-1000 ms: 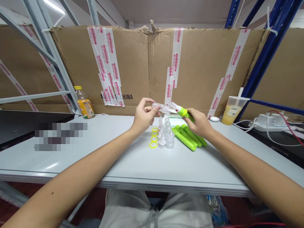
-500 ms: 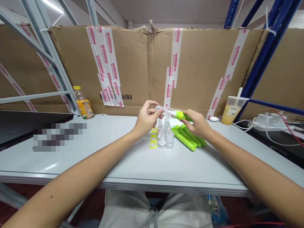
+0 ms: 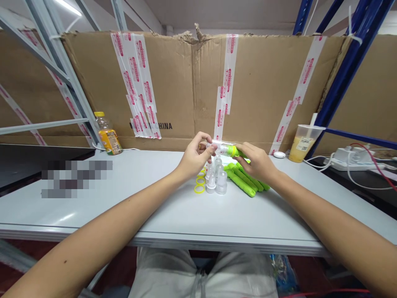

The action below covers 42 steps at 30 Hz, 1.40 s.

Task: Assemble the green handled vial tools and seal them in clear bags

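Observation:
My left hand (image 3: 197, 154) is closed, thumb and fingers pinching the far end of a clear plastic cap (image 3: 220, 147). My right hand (image 3: 256, 160) wraps round a bright green handle (image 3: 233, 151), which is joined end to end with that cap above the table. Below them stand several clear plastic caps (image 3: 221, 183) in rows, some slim and some wide. Yellow rings (image 3: 199, 189) lie in a line left of the caps. Several green handles (image 3: 243, 182) rest side by side under my right hand, which partly hides them.
The grey table (image 3: 173, 219) is backed by a taped cardboard wall (image 3: 173, 87). A juice bottle (image 3: 110, 138) stands at the back left. At the back right are a drink cup with a straw (image 3: 304, 145), a white oval object (image 3: 279, 155) and a power strip (image 3: 350, 161) with cables.
My left hand has shifted slightly right and closer to my right hand, covering more of the clear cap. The right hand keeps its hold on the green handle.

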Each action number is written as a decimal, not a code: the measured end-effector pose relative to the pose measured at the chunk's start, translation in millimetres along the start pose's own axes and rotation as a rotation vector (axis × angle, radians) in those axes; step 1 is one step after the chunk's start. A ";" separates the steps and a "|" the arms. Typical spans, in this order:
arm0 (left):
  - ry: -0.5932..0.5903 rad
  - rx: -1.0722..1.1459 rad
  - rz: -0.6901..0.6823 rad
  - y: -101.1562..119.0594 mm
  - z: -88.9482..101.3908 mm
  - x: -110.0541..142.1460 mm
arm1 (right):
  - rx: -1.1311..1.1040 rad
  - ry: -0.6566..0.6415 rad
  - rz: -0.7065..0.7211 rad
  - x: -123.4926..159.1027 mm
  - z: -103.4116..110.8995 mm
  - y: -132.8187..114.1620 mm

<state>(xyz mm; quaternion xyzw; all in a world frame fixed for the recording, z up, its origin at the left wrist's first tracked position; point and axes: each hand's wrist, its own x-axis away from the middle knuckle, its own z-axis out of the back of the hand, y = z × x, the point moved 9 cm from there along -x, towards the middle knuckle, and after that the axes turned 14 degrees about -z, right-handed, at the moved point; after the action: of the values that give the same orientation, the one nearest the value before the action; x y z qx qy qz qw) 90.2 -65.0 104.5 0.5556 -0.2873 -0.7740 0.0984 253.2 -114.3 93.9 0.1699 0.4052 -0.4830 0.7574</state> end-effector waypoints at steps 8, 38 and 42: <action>-0.085 -0.246 -0.125 8.0 -3.7 2.1 | 0.055 -0.002 0.005 0.3 -1.4 -2.1; -0.118 -0.262 -0.074 3.8 4.7 -2.8 | 0.029 0.072 0.034 0.4 10.4 -4.1; -0.110 -0.153 0.080 -1.6 0.0 1.5 | 0.086 0.104 0.067 0.5 9.7 -10.0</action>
<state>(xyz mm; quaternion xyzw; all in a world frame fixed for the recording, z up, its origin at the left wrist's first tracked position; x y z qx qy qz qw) 89.9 -64.4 102.4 0.4911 -0.2545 -0.8185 0.1554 249.0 -125.7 100.7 0.2404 0.4172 -0.4650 0.7430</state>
